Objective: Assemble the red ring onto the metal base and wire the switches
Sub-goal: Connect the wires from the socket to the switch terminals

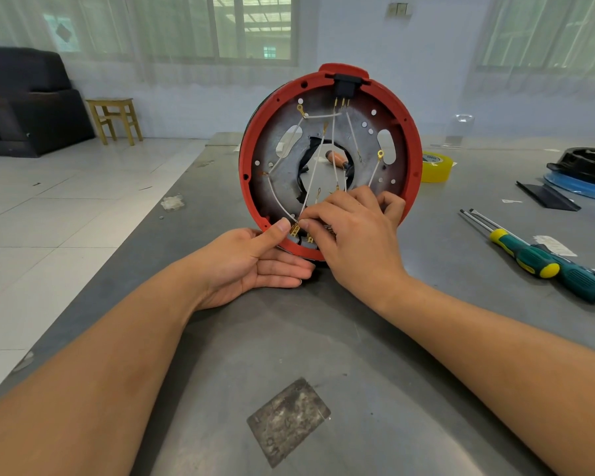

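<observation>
- We see the red ring [246,159] seated around the metal base [279,173], the pair standing upright on edge on the grey table [358,355], its open face towards us.
- White wires [311,173] with brass terminals cross the base; a black socket [345,84] sits at the top of the ring.
- Our left hand [251,266] props the lower rim from the left, palm up, fingers straight beneath it, thumb pressed on the ring's edge beside a brass terminal [294,230].
- Our right hand [354,231] reaches inside the lower part, fingers curled, tips pinching a wire end at the bottom; it hides the parts behind it.
- To the right lie two screwdrivers [543,261], well apart from the ring.
- A yellow tape roll [435,166] sits behind the ring's right edge.
- Farther right, a black part [584,166] rests on a blue disc.
- A wooden stool [115,120] and a dark sofa [24,101] stand on the floor, left.
</observation>
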`<state>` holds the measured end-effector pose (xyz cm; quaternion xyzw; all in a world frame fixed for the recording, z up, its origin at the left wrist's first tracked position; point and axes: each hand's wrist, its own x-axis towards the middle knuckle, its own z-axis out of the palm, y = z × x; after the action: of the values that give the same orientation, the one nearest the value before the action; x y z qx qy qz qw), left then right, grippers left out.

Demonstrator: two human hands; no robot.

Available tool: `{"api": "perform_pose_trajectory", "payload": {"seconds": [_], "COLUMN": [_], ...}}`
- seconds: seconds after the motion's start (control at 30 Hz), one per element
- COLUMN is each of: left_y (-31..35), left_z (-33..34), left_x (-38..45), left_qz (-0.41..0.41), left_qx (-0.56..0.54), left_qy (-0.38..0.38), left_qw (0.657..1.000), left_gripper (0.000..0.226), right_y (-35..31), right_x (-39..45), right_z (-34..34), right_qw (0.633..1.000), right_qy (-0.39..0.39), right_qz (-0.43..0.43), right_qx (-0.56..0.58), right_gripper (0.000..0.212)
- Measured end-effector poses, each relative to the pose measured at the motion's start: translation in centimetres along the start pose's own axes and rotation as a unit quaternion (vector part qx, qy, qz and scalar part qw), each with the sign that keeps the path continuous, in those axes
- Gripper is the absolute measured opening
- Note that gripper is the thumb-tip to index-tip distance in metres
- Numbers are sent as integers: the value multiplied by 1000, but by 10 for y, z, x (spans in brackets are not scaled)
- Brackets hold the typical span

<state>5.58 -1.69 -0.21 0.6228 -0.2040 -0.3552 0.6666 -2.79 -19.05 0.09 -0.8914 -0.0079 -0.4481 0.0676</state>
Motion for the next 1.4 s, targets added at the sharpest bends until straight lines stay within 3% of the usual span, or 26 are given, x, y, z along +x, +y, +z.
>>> {"api": "perform_pose_trajectory", "payload": {"seconds": [0.2,0.67,1.4], "left_y": [3,1,-3], "left_z": [-1,1,-1], "left_x": [-2,0,2], "left_qz": [-18,-3,8], "left_qx": [-26,-2,14], "left_qy": [-18,-4,-18], "left_qw": [999,1000,1000], "left_gripper": [70,46,44], "right_y": [3,4,2], "right_x": [1,6,7], "right_z": [1,5,3], "right_qw": [1000,999,998], "right_qy": [-1,-23,-42], "right_qz": [3,-13,-46], "right_qx": [11,17,5], "right_gripper": [16,10,13]}}
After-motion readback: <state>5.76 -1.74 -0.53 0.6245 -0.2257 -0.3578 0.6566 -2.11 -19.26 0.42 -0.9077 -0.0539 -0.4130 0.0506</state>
